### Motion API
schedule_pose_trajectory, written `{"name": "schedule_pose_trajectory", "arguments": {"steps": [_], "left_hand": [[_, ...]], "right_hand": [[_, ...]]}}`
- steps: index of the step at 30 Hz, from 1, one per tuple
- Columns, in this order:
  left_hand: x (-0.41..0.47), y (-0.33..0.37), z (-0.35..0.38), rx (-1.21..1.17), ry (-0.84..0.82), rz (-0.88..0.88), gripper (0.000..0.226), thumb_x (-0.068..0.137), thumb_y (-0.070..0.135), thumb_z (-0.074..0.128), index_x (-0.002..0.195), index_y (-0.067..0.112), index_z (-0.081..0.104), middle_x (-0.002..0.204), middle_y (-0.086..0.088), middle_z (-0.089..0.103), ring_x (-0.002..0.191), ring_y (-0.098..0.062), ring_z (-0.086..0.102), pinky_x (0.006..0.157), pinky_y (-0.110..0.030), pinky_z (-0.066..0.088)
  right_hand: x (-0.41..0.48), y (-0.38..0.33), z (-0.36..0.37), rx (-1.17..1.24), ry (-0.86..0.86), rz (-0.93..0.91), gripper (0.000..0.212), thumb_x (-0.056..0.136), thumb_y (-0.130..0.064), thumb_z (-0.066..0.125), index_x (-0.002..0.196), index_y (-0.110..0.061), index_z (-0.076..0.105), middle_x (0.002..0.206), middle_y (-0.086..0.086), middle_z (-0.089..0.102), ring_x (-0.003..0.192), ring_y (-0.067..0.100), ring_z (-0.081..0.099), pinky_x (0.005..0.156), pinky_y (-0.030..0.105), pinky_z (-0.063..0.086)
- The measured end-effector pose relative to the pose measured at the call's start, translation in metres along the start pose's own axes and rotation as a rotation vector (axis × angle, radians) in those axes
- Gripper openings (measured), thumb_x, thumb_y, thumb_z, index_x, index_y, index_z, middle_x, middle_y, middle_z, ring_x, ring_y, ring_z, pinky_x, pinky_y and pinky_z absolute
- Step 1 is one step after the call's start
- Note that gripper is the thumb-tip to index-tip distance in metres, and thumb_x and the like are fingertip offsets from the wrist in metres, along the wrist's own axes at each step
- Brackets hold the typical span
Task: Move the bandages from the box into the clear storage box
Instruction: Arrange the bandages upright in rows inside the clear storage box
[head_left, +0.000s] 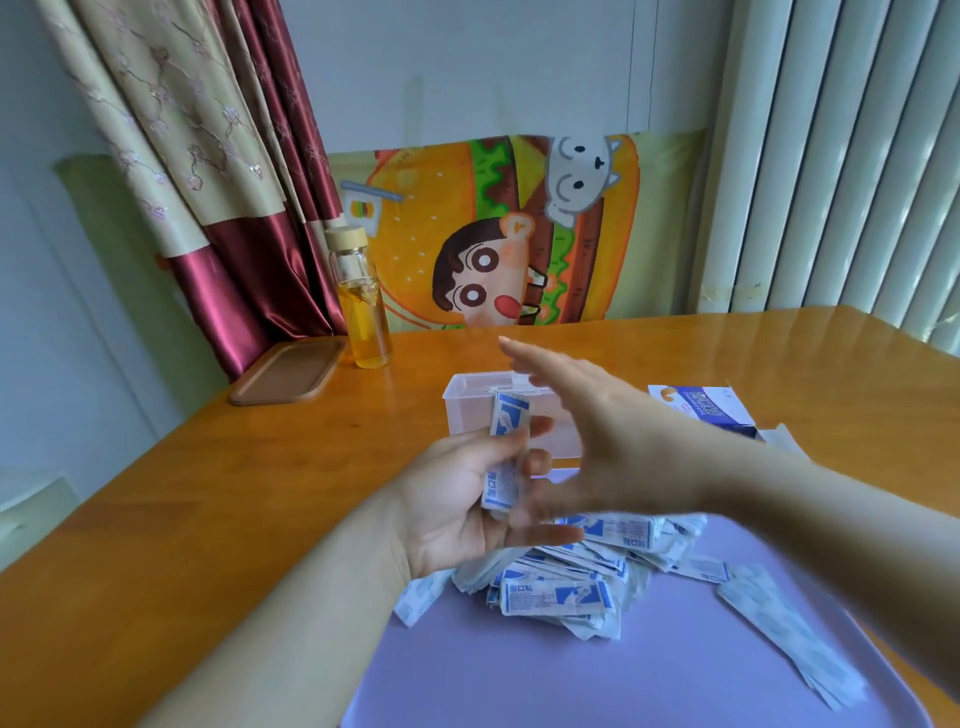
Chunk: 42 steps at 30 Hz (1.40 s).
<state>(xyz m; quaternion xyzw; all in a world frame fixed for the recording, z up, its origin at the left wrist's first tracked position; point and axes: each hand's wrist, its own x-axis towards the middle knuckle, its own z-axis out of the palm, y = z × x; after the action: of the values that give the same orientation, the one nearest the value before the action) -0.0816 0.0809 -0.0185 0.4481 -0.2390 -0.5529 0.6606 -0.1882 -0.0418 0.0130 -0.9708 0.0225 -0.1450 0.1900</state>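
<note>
Purple tray (649, 675): lies on the table (260, 493) nearest the person and carries a heap of bandages (566, 582) in blue-and-white wrappers, with a few loose strips (779, 618) trailing off to the right.
Bandage box (701, 410): a blue-and-white carton with its flap open, on the table to the right of the clear storage box. Its inside is not visible.
Clear storage box (467, 410): stands just beyond the tray. The hands cover much of it, and the left part that shows holds no bandages that I can make out.
Left hand (457, 499): palm up above the tray's far edge, thumb and fingers curled round a small stack of bandages (506, 447) held on end.
Right hand (587, 431): open, fingers straight and spread, blurred. It grips nothing.
Stack and hands: the stack sits in the left hand's grip, with the right hand just beside it on the right. Both are in front of the clear storage box and above the heap.
Done so far: the bandages appear to be out of the carton and heaped on the tray.
Left to do: nearly all of it, by my judgement. Only this one stack is gathered, it is not yet in the clear storage box, and the heap and strips remain.
</note>
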Motion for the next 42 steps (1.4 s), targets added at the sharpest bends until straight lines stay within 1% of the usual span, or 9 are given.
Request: {"name": "schedule_pose_trajectory", "arguments": {"steps": [7,14,18,20,25,31,34,40,42], "left_hand": [[0.008,-0.009,0.004,0.152,0.062,0.071,0.02,0.095,0.016,0.047,0.11,0.008,0.057,0.096,-0.016,0.05,0.079,-0.023,0.053,0.064,-0.031,0.048],[0.008,-0.004,-0.001,0.186,0.13,0.109,0.01,0.095,0.016,0.049,0.099,0.012,0.057,0.06,0.001,0.041,0.044,-0.008,0.037,0.048,-0.023,0.035],[0.016,0.007,-0.011,0.252,0.114,0.077,0.012,0.094,0.018,0.051,0.083,0.018,0.054,0.06,0.004,0.039,0.046,-0.005,0.029,0.043,-0.014,0.028],[0.022,0.012,-0.016,0.267,0.091,0.062,0.013,0.097,0.018,0.047,0.087,0.018,0.056,0.06,0.004,0.039,0.046,-0.004,0.028,0.042,-0.013,0.028],[0.039,0.024,-0.027,0.355,0.044,0.051,0.012,0.098,0.019,0.045,0.096,0.013,0.056,0.061,0.006,0.04,0.046,-0.002,0.03,0.044,-0.013,0.03],[0.067,0.048,-0.03,0.631,0.146,0.211,0.009,0.098,0.013,0.046,0.099,0.017,0.054,0.061,0.005,0.042,0.044,-0.004,0.029,0.045,-0.015,0.03],[0.082,0.057,-0.036,0.787,0.186,0.302,0.014,0.097,0.011,0.047,0.107,0.017,0.054,0.063,0.003,0.043,0.045,-0.004,0.033,0.047,-0.019,0.032],[0.105,0.068,-0.052,0.987,0.259,0.402,0.022,0.095,0.022,0.051,0.116,0.021,0.047,0.074,0.002,0.053,0.057,-0.008,0.045,0.053,-0.024,0.042],[0.105,0.07,-0.056,1.097,0.27,0.412,0.034,0.093,0.031,0.056,0.123,0.028,0.042,0.096,0.008,0.057,0.073,-0.004,0.054,0.06,-0.019,0.046]], "right_hand": [[-0.002,0.008,0.033,-0.13,0.145,-0.089,0.118,0.066,-0.054,0.076,0.145,-0.034,-0.008,0.145,-0.007,0.032,0.133,0.012,0.03,0.106,0.025,0.031],[0.005,0.017,0.02,0.238,0.069,-0.008,0.11,0.064,-0.049,0.079,0.149,-0.032,0.011,0.137,-0.022,0.034,0.125,-0.005,0.034,0.109,0.017,0.027],[0.021,0.033,0.01,0.739,-0.012,0.226,0.032,0.08,-0.039,0.067,0.111,-0.032,0.065,0.111,-0.009,0.067,0.109,0.009,0.059,0.104,0.039,0.042],[0.028,0.038,0.01,0.869,-0.058,0.275,0.006,0.083,-0.025,0.066,0.084,-0.025,0.072,0.092,-0.002,0.071,0.096,0.014,0.061,0.099,0.039,0.041],[0.045,0.045,0.016,0.855,0.162,0.254,0.01,0.083,-0.012,0.067,0.073,-0.012,0.069,0.07,0.0,0.069,0.071,0.008,0.062,0.08,0.025,0.046],[0.077,0.049,0.02,0.729,0.273,0.269,0.008,0.084,-0.021,0.069,0.084,-0.015,0.075,0.081,0.005,0.073,0.077,0.011,0.062,0.082,0.029,0.046],[0.094,0.053,0.02,0.777,0.307,0.353,0.007,0.084,-0.019,0.068,0.083,-0.017,0.074,0.076,-0.006,0.07,0.067,-0.001,0.058,0.064,0.012,0.042],[0.118,0.065,0.027,1.0,0.277,0.502,0.02,0.086,-0.018,0.065,0.097,-0.002,0.069,0.083,0.002,0.065,0.071,0.009,0.048,0.066,0.022,0.038],[0.125,0.069,0.029,0.985,0.307,0.462,0.018,0.087,-0.018,0.065,0.096,-0.003,0.068,0.082,0.002,0.067,0.066,0.008,0.05,0.062,0.021,0.041]]}}
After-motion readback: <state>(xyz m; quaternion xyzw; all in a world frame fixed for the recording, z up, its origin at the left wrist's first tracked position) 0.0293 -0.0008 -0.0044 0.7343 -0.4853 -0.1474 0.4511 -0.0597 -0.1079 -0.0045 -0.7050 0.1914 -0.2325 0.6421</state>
